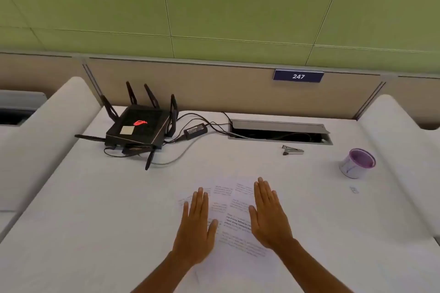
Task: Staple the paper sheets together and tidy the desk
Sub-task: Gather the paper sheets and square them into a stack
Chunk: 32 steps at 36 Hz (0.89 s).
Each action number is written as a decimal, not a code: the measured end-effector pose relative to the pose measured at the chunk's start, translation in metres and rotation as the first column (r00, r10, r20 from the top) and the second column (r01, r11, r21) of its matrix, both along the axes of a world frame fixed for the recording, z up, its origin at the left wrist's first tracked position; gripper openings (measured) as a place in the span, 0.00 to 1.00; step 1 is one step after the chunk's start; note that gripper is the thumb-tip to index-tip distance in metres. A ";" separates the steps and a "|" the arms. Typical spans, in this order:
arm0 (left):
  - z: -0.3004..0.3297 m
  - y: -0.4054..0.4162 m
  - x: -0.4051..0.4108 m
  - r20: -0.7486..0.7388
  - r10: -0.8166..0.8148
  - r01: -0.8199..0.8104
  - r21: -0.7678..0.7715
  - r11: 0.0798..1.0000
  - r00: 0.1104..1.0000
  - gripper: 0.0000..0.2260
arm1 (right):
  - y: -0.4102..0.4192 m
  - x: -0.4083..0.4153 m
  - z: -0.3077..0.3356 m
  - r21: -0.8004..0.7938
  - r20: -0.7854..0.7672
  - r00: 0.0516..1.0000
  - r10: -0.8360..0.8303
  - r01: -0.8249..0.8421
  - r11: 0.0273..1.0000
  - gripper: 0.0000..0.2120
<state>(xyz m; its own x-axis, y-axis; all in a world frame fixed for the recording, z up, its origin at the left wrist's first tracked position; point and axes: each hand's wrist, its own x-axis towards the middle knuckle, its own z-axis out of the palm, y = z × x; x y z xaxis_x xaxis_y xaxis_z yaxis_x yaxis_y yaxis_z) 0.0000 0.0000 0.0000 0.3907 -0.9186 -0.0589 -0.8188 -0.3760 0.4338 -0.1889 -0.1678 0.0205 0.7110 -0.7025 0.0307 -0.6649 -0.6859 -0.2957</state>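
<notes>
White desk backed by beige partition, green wall panels above; paper sheets covered by left hand and right hand, fingers straight, nothing grasped; stapler lying apart

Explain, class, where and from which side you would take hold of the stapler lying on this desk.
Judging by its pose, grip the stapler across its long sides near the middle, from above. It lies flat and low with bare desk around it; the right hand is nearer.
</notes>
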 end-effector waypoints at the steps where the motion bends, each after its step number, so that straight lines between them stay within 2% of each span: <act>1: -0.004 0.005 -0.004 -0.030 0.008 -0.007 0.033 0.999 1.000 0.39 | 0.004 -0.001 -0.004 0.015 -0.010 1.000 -0.013 0.013 1.000 0.33; 11: -0.062 0.058 -0.034 -0.046 0.028 -0.023 0.093 0.995 0.999 0.40 | 0.043 -0.028 -0.051 0.104 -0.125 0.992 -0.022 0.035 0.994 0.33; 15: -0.060 0.061 -0.028 -0.086 0.076 -0.076 -0.002 0.997 0.993 0.38 | 0.037 -0.024 -0.046 0.127 -0.034 0.999 -0.028 0.032 0.991 0.33; 18: -0.043 0.058 -0.012 -0.227 0.173 -0.203 -0.116 0.972 0.958 0.31 | 0.026 -0.021 -0.041 0.148 0.167 0.981 -0.095 0.071 0.986 0.32; 20: -0.036 0.054 0.004 -0.288 0.226 -0.282 -0.172 0.944 0.930 0.24 | 0.021 -0.020 -0.040 0.162 0.274 0.940 -0.205 0.165 0.973 0.29; 22: -0.035 0.050 0.020 -0.248 0.266 -0.326 -0.247 0.913 0.932 0.19 | 0.019 -0.017 -0.037 0.171 0.309 0.902 -0.301 0.259 0.951 0.26; 24: -0.037 0.044 0.035 -0.218 0.324 -0.378 -0.289 0.879 0.920 0.17 | 0.017 -0.016 -0.033 0.175 0.243 0.896 -0.372 0.337 0.925 0.29; 26: -0.042 0.038 0.049 -0.218 0.369 -0.418 -0.255 0.872 0.903 0.23 | 0.015 -0.017 -0.033 0.157 0.106 0.899 -0.426 0.407 0.900 0.37; 28: -0.047 0.031 0.061 -0.211 0.394 -0.427 -0.144 0.893 0.895 0.32 | 0.014 -0.019 -0.037 0.152 0.029 0.890 -0.455 0.446 0.882 0.48; 32: -0.053 0.017 0.077 -0.166 0.335 -0.328 0.071 0.942 0.927 0.50 | 0.015 -0.021 -0.047 0.172 -0.107 0.883 -0.457 0.469 0.866 0.60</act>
